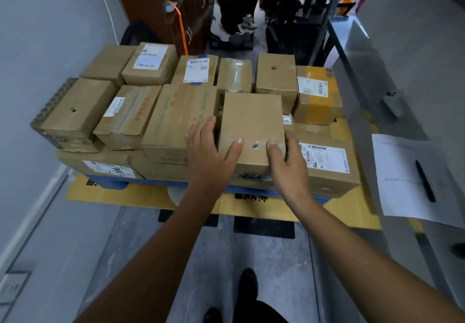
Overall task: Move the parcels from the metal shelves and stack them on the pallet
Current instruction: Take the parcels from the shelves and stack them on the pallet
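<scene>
A grey wall [30,71] is on the far left. Next to it, lots of brown parcels [75,113] are packed close together in two layers on a blue pallet [161,183]. The pallet sits on a yellow card sheet [120,194] on the floor. In the middle, the left hand [211,151] presses on the left side of a plain box [251,121]. Its fingers [201,131] are straight along that side, and its thumb lies on top. The box is at the front middle of the pile, on top of the lower parcels. The right hand [286,161] holds the box's near right corner, with its thumb on top and its fingers bent round the side. Just right of that hand is a parcel with a big white label [324,157]. Behind it stands a parcel with yellow tape [319,93]. On the far right, a paper [402,179] with a black pen [425,181] on it lies on a metal shelf [364,53].
</scene>
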The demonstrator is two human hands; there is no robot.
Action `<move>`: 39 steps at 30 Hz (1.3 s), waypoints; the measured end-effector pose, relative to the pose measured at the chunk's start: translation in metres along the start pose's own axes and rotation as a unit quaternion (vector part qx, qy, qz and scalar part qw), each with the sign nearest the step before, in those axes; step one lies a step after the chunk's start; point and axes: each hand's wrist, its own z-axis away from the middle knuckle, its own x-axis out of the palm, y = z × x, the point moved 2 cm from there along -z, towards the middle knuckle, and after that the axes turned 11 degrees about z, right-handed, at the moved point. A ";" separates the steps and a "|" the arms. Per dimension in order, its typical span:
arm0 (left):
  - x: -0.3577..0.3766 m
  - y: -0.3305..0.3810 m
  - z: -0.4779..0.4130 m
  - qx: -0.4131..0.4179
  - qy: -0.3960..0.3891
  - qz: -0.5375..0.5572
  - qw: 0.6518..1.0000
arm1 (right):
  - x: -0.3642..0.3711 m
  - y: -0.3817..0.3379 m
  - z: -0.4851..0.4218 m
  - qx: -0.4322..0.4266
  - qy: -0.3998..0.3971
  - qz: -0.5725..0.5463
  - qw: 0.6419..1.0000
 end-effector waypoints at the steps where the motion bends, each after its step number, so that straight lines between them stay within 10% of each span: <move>1: 0.001 -0.001 -0.008 0.005 0.004 -0.011 1.000 | 0.004 0.000 -0.007 -0.001 -0.003 0.003 1.000; 21: -0.027 -0.008 -0.029 0.052 -0.051 0.003 0.997 | 0.016 -0.016 -0.015 0.036 0.004 0.011 0.999; 39: 0.015 0.015 0.185 0.140 -0.407 0.153 0.890 | -0.066 0.056 0.295 0.244 0.282 0.095 0.923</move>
